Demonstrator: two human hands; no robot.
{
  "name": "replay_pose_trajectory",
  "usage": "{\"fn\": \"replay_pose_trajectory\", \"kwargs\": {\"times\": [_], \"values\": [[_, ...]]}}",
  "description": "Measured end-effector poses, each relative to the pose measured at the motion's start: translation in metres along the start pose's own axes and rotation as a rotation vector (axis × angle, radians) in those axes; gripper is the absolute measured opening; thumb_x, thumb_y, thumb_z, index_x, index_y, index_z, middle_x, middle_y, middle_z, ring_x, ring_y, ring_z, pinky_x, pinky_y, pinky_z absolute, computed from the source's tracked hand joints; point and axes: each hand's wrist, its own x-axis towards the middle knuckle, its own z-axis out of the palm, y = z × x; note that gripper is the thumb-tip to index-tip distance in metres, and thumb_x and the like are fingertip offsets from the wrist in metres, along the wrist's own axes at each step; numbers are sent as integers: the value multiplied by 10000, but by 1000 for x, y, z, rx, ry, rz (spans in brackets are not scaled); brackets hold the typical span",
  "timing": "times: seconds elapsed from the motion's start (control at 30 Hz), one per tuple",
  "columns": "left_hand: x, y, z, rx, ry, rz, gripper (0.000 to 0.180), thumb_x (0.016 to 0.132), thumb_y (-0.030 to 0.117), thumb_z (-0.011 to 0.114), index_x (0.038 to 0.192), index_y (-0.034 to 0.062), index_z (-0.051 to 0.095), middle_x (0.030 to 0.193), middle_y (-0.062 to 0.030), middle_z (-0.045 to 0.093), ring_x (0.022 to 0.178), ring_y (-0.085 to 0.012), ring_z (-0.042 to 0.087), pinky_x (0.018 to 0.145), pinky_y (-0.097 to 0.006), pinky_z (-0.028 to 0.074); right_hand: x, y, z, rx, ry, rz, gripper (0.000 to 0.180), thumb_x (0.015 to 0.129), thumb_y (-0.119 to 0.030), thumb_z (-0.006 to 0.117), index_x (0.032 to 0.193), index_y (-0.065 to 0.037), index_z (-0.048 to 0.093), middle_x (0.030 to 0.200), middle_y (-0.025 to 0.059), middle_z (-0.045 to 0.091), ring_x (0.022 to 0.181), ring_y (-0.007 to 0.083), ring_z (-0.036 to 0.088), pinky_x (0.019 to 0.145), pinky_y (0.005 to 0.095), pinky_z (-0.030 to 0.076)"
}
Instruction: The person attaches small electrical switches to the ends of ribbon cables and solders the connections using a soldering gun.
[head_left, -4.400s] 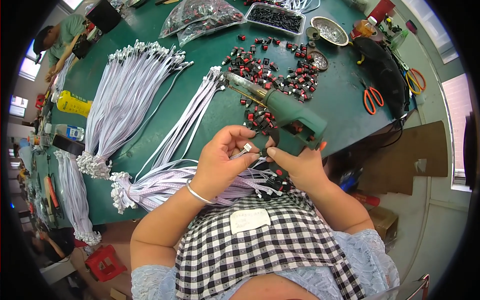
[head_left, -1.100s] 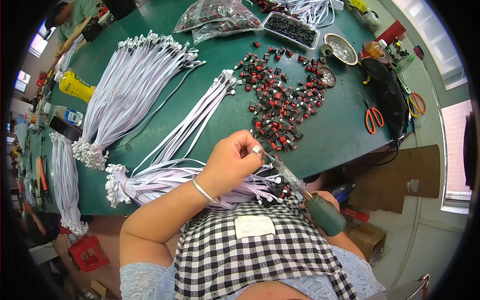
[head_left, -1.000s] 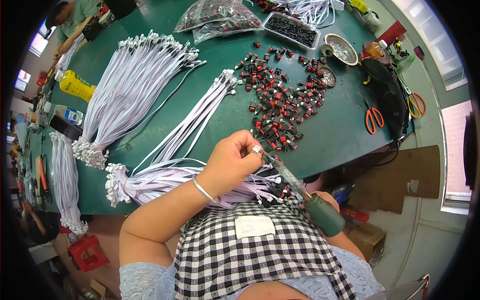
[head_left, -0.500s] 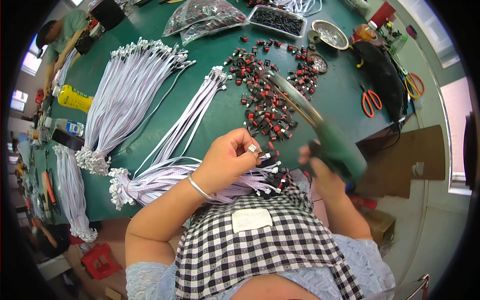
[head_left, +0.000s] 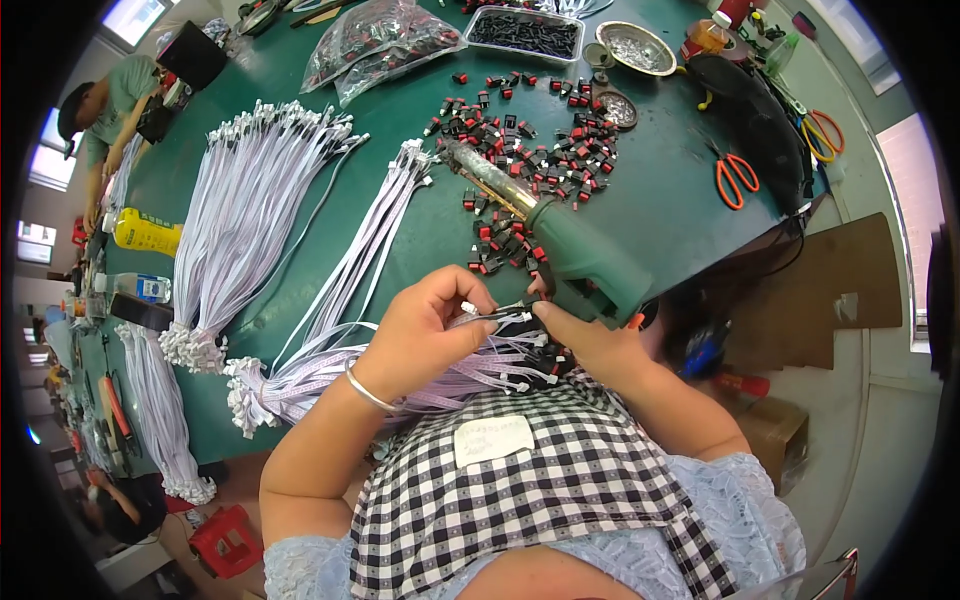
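Observation:
My left hand (head_left: 430, 320), a bangle on its wrist, is closed in a pinch on a white cable with a small white connector (head_left: 468, 308). Dark wire ends stretch from it to my right hand (head_left: 595, 345), whose thumb and a fingertip meet there. Over that hand lies a green gun-shaped tool (head_left: 590, 258), its metal barrel pointing far left with a brass-coloured rod alongside; my right hand appears closed on its grip, mostly hidden. Under both hands a bundle of white ribbon cables (head_left: 310, 378) rests at the table edge. Small red-and-black switches (head_left: 510, 240) lie scattered beyond.
More cable bundles (head_left: 250, 220) lie left, near a yellow bottle (head_left: 145, 232). At the back are plastic bags of parts (head_left: 380, 45), a tray of black pieces (head_left: 525, 35) and a metal bowl (head_left: 635, 48). Orange-handled scissors (head_left: 735, 180) lie right. Another person (head_left: 115, 100) works far left.
My right hand and the green tool have swung left, bringing the fingers to the wire ends by my left hand. The head view has shifted slightly. My left hand keeps its pinch.

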Motion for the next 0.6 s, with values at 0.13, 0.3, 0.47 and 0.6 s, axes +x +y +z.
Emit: {"fn": "replay_pose_trajectory", "kwargs": {"times": [0.13, 0.3, 0.47, 0.6], "values": [[4, -5, 0, -60, 8, 27, 211, 732, -93, 586, 851, 49, 484, 884, -36, 525, 701, -56, 490, 590, -169, 402, 2, 7, -1, -157, 6, -240, 350, 722, -1, 638, 1036, -47, 491, 916, 28, 550, 801, 87, 543, 702, 243, 455], [6, 0, 7, -161, 41, 11, 200, 733, -88, 592, 845, 42, 490, 859, -19, 544, 674, -34, 487, 580, -160, 396, 3, 16, -6, -445, 40, -319, 347, 679, -19, 660, 1004, -54, 543, 970, 85, 517, 842, 173, 555, 701, 289, 465], [7, -4, 10, -122, 82, 22, 163, 741, -48, 618, 833, 27, 507, 803, 10, 555, 624, -6, 462, 545, -160, 380, 1, -2, -1, -858, 29, -674, 272, 698, -5, 622, 962, -56, 575, 902, 35, 577, 907, 208, 472, 803, 339, 374], [6, -5, 12, 31, 147, 68, 134, 743, 2, 645, 823, 16, 539, 761, 11, 569, 634, -20, 488, 555, -169, 400, 0, 5, -3, -770, 50, -642, 271, 679, -24, 640, 941, -67, 584, 904, 28, 581, 965, 235, 432, 820, 358, 349]]}}
